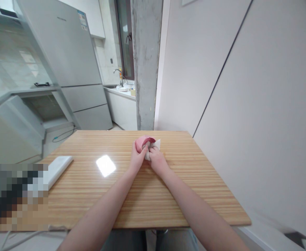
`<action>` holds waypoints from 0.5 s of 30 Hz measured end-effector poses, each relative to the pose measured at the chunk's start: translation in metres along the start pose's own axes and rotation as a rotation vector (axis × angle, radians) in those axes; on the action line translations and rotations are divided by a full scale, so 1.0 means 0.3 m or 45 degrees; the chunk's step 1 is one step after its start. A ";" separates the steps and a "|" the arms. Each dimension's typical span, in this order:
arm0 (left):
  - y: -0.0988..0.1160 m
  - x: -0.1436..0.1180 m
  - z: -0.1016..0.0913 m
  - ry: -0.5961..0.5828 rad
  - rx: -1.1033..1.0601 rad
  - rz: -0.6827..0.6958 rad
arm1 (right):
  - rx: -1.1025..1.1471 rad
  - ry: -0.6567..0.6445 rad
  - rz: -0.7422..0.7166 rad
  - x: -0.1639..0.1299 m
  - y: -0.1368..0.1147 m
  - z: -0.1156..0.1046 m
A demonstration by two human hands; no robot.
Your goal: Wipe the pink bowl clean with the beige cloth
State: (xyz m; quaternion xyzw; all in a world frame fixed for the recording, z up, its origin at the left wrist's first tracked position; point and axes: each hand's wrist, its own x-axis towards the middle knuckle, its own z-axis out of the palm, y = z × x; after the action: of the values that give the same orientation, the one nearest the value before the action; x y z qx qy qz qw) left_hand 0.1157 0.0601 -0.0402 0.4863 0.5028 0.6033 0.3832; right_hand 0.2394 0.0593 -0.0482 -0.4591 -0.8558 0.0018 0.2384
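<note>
On the table (90,195), left hand (136,157) grips one pink cup (142,141), right hand (155,160) clutches one cloth (155,143)

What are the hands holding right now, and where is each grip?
The left hand holds a pink cup by its side and rim. The right hand holds a bunched white cloth pressed against the cup.

Pink cup (142,142) tilted on its side; white cloth (154,145) touching it.

hidden: we see the pink cup (142,142) half covered by our left hand (137,157) | cloth (153,146) mostly under right hand (156,159) | blurred: table (147,195) left corner pixelated
</note>
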 end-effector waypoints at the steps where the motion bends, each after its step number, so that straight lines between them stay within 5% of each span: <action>1: 0.002 0.011 -0.011 0.002 0.023 -0.001 | 0.003 -0.015 -0.017 0.000 0.000 -0.006; 7: 0.009 0.083 -0.087 -0.038 -0.020 -0.104 | -0.091 -0.011 -0.029 0.006 -0.030 -0.037; 11: -0.023 0.051 -0.041 0.003 -0.139 -0.185 | -0.090 -0.002 0.044 0.004 -0.047 -0.014; 15: -0.037 0.027 -0.006 0.122 -0.070 -0.081 | 0.016 0.034 0.013 0.007 -0.032 -0.001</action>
State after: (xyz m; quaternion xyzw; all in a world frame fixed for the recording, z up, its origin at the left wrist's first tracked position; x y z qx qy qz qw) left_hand 0.1117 0.0697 -0.0494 0.4298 0.5190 0.6270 0.3909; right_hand 0.2310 0.0551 -0.0449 -0.4619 -0.8502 0.0024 0.2527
